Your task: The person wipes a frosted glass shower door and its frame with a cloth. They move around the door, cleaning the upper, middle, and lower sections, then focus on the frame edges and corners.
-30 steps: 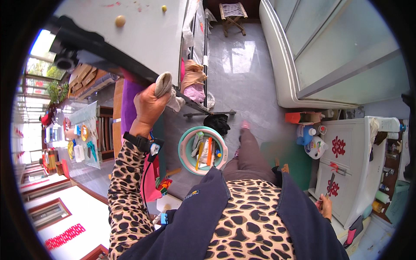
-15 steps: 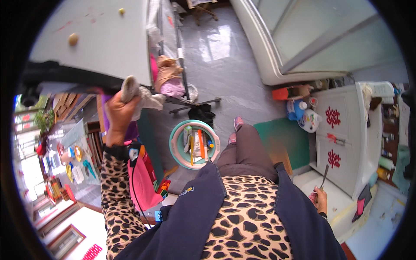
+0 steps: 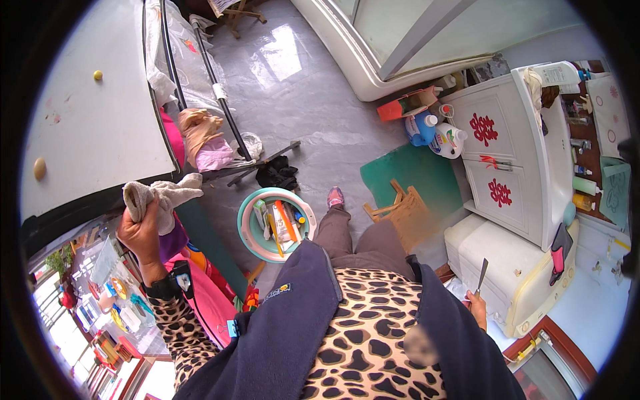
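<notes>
My left hand [image 3: 141, 239] is closed around a crumpled light grey cloth [image 3: 172, 195], whose loose end sticks out beyond my fingers. It is raised beside the edge of a white tabletop [image 3: 100, 133]. Low at the right, my right hand [image 3: 477, 311] grips a knife [image 3: 483, 272] by its handle, blade pointing up and away from my body. Behind the knife stands a cream-coloured appliance [image 3: 477, 253]. Between my hands, on the floor, sits a pink-and-green basin [image 3: 245, 227] holding an orange-handled tool, a white tube and other small items.
A wooden stool [image 3: 403, 223] stands on a green mat [image 3: 379, 172]. White cabinet [image 3: 481, 155], blue bottle [image 3: 420, 128] and white jug [image 3: 448, 141] line the right side. A black-legged rack [image 3: 230, 123] with hanging cloths is at the left. Pink fabric [image 3: 200, 293] hangs beside my left arm.
The whole view has swung, so the basin, rack and cabinet sit further left. My left hand still grips the cloth and my right the knife. One foot now shows instead of two.
</notes>
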{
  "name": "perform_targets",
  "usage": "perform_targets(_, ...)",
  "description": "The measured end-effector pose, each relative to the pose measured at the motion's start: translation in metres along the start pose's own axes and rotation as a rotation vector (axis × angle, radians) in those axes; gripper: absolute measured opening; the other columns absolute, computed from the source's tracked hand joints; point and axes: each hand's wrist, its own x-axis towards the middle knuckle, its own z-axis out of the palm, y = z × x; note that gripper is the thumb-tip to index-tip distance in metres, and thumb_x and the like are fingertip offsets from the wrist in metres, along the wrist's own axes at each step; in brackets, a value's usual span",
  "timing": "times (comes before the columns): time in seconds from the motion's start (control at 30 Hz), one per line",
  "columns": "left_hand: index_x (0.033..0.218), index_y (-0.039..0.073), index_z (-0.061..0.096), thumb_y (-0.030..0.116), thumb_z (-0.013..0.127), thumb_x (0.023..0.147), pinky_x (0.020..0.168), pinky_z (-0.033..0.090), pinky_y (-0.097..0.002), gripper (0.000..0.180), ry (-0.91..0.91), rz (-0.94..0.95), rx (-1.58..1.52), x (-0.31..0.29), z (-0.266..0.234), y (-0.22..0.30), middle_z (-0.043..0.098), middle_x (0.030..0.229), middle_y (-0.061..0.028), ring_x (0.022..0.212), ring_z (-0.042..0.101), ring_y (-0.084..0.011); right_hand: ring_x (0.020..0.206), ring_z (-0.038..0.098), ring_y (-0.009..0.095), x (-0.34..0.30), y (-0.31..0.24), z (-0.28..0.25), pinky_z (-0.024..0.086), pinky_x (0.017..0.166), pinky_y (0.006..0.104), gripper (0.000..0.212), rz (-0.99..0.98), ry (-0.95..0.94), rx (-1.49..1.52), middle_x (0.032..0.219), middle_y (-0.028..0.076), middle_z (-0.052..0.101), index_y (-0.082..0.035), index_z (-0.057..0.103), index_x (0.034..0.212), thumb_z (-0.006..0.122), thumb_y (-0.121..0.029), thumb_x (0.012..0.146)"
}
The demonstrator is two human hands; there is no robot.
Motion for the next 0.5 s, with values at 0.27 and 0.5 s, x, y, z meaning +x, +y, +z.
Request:
perform_targets(0.27, 0.088, -0.002, 0.072, 0.006, 0.078, 0.076, 0.071, 0.051, -0.0230, 0.015, 0.040, -0.082, -0.036, -0.002, 0.004, 0.012, 0.070, 0.080, 0.0025, 0.074, 0.060, -0.0041, 0.054, 0.063, 0.019, -0.014, -0.025, 0.020, 0.049, 0.044, 0.0305, 0.032, -0.025, -0.038, -0.012, 0.067, 0.006, 0.060, -0.006, 0.057, 0.093, 0.068, -0.036, 0.086)
perform_targets(0.5, 0.088, -0.002, 0.071, 0.006, 0.078, 0.076, 0.069, 0.051, -0.0246, 0.016, 0.057, -0.078, 0.020, -0.001, 0.007, 0.022, 0.070, 0.078, -0.0004, 0.073, 0.061, -0.0052, 0.052, 0.062, 0.019, -0.026, -0.055, 0.024, 0.049, 0.044, 0.0303, 0.028, -0.084, -0.022, -0.128, 0.066, 0.007, 0.060, -0.007, 0.058, 0.090, 0.067, -0.034, 0.087)
